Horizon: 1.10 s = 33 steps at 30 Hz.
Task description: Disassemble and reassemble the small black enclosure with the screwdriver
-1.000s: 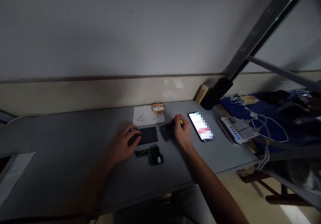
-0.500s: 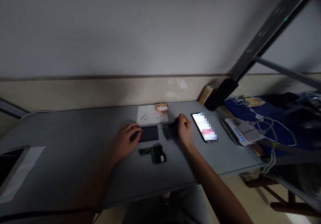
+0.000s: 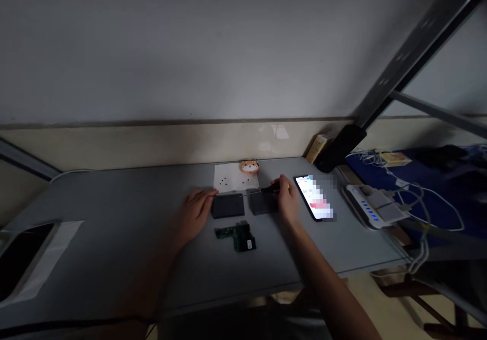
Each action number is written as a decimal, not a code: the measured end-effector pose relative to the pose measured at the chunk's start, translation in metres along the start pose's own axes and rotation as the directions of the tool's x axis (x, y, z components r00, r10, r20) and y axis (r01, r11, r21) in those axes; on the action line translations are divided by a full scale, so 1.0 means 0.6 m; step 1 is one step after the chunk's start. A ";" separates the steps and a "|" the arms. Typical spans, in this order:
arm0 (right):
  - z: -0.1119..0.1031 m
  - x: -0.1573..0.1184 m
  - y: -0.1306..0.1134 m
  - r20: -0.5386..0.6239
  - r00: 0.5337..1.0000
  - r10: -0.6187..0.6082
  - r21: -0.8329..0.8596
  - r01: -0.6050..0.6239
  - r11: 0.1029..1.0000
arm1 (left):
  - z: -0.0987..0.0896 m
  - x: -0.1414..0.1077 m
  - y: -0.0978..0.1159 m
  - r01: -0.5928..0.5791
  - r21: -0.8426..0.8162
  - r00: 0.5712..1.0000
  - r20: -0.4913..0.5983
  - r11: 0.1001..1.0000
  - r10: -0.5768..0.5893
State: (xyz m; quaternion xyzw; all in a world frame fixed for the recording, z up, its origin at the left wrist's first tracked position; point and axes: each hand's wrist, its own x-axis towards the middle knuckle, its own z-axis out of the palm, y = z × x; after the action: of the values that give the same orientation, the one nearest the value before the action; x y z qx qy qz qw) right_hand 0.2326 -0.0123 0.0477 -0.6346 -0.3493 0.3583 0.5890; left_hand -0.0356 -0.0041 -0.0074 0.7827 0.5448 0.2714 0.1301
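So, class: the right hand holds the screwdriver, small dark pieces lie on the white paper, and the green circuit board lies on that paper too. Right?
No: the head view shows the green circuit board lying on the grey tabletop, apart from the white paper. The right hand does hold the screwdriver, and small dark pieces are on the paper.

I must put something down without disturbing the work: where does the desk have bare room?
The widest bare patch of desk lies between the left hand and the dark flat object at far left; a smaller one, between circuit board and near edge. It is crowded around the dark blocks, right hand, phone and power strip.
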 end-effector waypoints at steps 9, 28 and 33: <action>-0.002 0.004 0.006 0.017 0.998 -0.062 -0.025 0.063 0.998 | 0.008 0.002 -0.009 -0.016 0.020 0.998 -0.056 1.000 0.017; -0.001 0.005 0.007 0.025 0.994 -0.110 -0.023 0.111 0.994 | 0.018 0.201 0.080 -0.281 0.195 0.919 0.335 0.940 0.206; -0.003 0.008 0.008 0.041 0.991 -0.126 -0.021 0.127 0.992 | 0.026 0.191 0.080 -0.290 0.203 0.911 0.357 0.935 0.205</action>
State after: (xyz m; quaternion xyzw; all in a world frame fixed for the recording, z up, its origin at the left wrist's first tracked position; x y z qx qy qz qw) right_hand 0.2368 -0.0093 0.0426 -0.6107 -0.4047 0.3287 0.5960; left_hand 0.0405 0.0855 0.0359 0.8902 0.4407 0.0796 0.0834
